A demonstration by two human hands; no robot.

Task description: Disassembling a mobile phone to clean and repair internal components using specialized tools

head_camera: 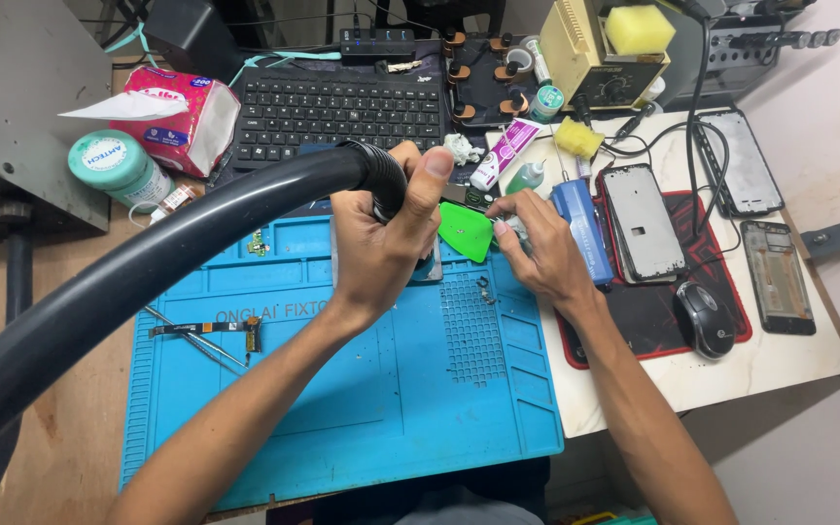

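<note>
My left hand [381, 243] grips the ribbed end of a thick black hose [148, 267] that sweeps in from the lower left, its nozzle pointing down over the blue work mat [362, 399]. Just to the right, my right hand [542, 248] pinches a green triangular pry pick [466, 230] against a small dark part [469, 197] at the mat's far edge. The two hands nearly touch. What lies under the hose's mouth is hidden by my left hand.
A black keyboard [337, 107] lies behind the mat. Tissue pack [172, 117] and a green-lidded tub [119, 165] sit at left. Phone frames [642, 222] [743, 160] [778, 277], a mouse [704, 319], a blue tool [580, 228], a yellow soldering station [600, 49] crowd the right. A flex cable [206, 329] lies on the mat.
</note>
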